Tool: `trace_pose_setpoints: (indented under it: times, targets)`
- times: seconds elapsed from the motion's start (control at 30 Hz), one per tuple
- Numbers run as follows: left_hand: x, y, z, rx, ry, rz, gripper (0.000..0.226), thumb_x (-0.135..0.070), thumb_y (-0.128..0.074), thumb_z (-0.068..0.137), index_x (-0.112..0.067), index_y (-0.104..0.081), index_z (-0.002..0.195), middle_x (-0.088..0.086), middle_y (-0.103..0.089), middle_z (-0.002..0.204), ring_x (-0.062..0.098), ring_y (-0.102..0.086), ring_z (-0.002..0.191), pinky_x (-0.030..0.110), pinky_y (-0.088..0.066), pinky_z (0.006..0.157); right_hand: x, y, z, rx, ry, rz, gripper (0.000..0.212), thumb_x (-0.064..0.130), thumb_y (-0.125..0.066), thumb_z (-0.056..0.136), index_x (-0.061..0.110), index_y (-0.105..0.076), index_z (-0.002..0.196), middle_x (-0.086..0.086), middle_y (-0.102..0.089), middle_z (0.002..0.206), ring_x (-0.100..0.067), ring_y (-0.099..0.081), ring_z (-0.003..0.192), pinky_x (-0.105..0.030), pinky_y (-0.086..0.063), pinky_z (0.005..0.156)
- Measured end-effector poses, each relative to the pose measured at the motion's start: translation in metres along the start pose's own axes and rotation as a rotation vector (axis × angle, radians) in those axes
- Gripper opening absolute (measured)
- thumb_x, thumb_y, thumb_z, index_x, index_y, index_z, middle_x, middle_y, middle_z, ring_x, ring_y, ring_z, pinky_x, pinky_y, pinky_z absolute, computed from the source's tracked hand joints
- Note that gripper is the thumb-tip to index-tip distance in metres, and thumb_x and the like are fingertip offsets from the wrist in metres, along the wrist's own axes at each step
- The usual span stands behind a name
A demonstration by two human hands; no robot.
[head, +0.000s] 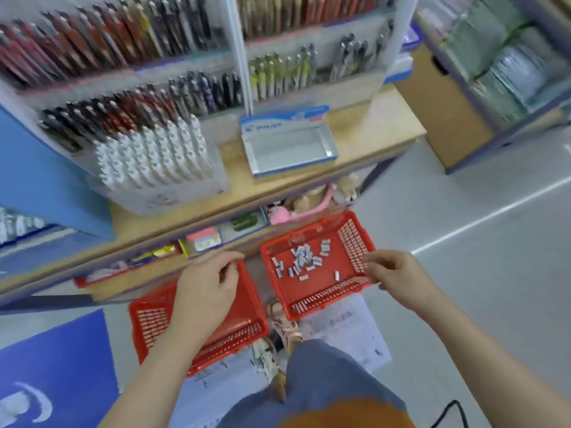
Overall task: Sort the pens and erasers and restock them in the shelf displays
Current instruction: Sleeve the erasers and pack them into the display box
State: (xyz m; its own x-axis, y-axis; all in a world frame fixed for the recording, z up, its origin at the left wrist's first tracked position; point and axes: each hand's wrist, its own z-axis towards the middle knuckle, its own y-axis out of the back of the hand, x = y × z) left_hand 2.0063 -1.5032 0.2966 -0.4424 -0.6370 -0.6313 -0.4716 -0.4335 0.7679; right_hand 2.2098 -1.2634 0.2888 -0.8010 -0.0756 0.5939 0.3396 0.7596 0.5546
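Erasers [301, 262], small white and blue pieces, lie scattered on the floor of the right basket [324, 299]. This red plastic basket stands on printed sheets [349, 329] on the floor. The right hand [398, 273] is at this basket's right wall, its grip clamped on the rim with curled fingers. Just left of the right basket stands the left basket [148, 322], also red. The left hand [207, 291] hovers over its far corner with fingers curled. Blur hides whether that grip holds the rim, so I cannot tell. Beyond the right basket runs a wooden shelf [370, 134]. On it, straight behind the right basket, sits an open blue and white Pilot box [287, 146]. Left of the box, white pens [154, 152] stand packed in a clear display, with rows of dark and red pens [123, 109] behind them.
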Motion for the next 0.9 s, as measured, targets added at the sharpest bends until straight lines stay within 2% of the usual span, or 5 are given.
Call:
trace_pose_setpoints:
  times: [0.33, 0.43, 0.53, 0.73, 0.9]
  targets:
    - [0.023, -0.166, -0.012, 0.309, 0.237, -0.02, 0.026, -0.009, -0.057, 0.086, -0.023, -0.071, 0.103, -0.004, -0.068, 0.105, 0.016, -0.062, 0.097, 0.024, -0.042, 0.083, -0.116, -0.012, 0.047, 0.015, -0.159, 0.0, 0.026, 0.014, -0.054, 0.087, 0.028, -0.066, 0.105, -0.002, -0.068, 0.085, -0.023, -0.065, 0.074, -0.043, -0.056, 0.069]
    - [0.036, -0.238, -0.003, 0.379, 0.282, 0.022, 0.029, -0.01, -0.055, 0.086, -0.023, -0.069, 0.108, -0.004, -0.068, 0.11, 0.016, -0.063, 0.098, 0.025, -0.044, 0.084, -0.153, -0.023, 0.103, 0.064, -0.112, -0.03, 0.025, 0.015, -0.056, 0.089, 0.029, -0.061, 0.11, 0.001, -0.068, 0.093, -0.014, -0.065, 0.076, -0.025, -0.049, 0.064]
    - [0.059, -0.321, 0.015, 0.398, 0.342, 0.033, 0.03, -0.011, -0.055, 0.086, -0.023, -0.067, 0.111, -0.003, -0.068, 0.112, 0.015, -0.064, 0.1, 0.024, -0.044, 0.086, -0.196, -0.039, 0.174, 0.139, -0.02, -0.087, 0.034, 0.013, -0.061, 0.088, 0.026, -0.058, 0.119, 0.005, -0.065, 0.1, -0.013, -0.063, 0.085, -0.022, -0.044, 0.076]
    - [0.137, -0.496, 0.061, 0.452, 0.428, 0.061, 0.034, -0.013, -0.058, 0.084, -0.022, -0.064, 0.116, 0.0, -0.067, 0.117, 0.016, -0.062, 0.107, 0.022, -0.042, 0.092, -0.304, -0.102, 0.325, 0.193, 0.116, -0.281, 0.049, 0.01, -0.06, 0.085, 0.018, -0.053, 0.132, -0.002, -0.062, 0.114, -0.019, -0.059, 0.096, -0.022, -0.04, 0.083]
    - [0.217, -0.62, 0.109, 0.435, 0.307, 0.25, 0.046, -0.021, -0.058, 0.084, -0.026, -0.053, 0.129, 0.006, -0.061, 0.124, 0.025, -0.057, 0.112, 0.029, -0.041, 0.094, -0.397, -0.195, 0.43, 0.249, 0.115, -0.372, 0.065, 0.014, -0.065, 0.082, 0.027, -0.041, 0.14, -0.017, -0.054, 0.124, -0.031, -0.058, 0.107, -0.031, -0.043, 0.096]
